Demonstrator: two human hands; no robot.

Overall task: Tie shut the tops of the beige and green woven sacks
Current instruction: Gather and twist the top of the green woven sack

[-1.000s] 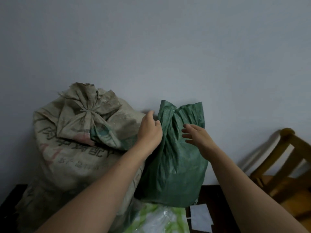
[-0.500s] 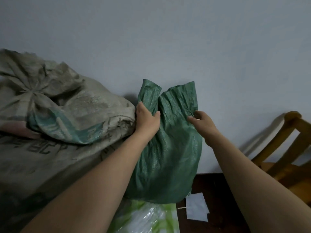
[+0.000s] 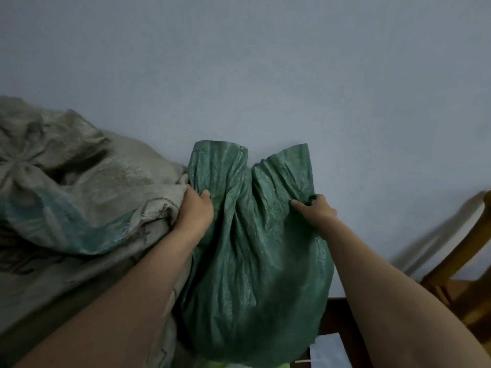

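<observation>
A green woven sack (image 3: 255, 261) stands upright against the pale wall in the middle of the view. Its top is pulled into two bunched ears. My left hand (image 3: 196, 212) grips the left ear at its base. My right hand (image 3: 316, 212) grips the right ear at the sack's right edge. A large beige woven sack (image 3: 79, 203) with printed marks lies to the left, touching the green one; its top is gathered into a knot at the far left.
A wooden chair (image 3: 462, 274) stands at the right edge. A white sheet of paper (image 3: 328, 351) lies on the dark floor under the green sack's right side. The wall (image 3: 265, 75) is directly behind both sacks.
The view has moved closer and to the right, so the beige sack has slid leftward. Both hands went from resting on the green sack's top to gripping its two ears, spread apart.
</observation>
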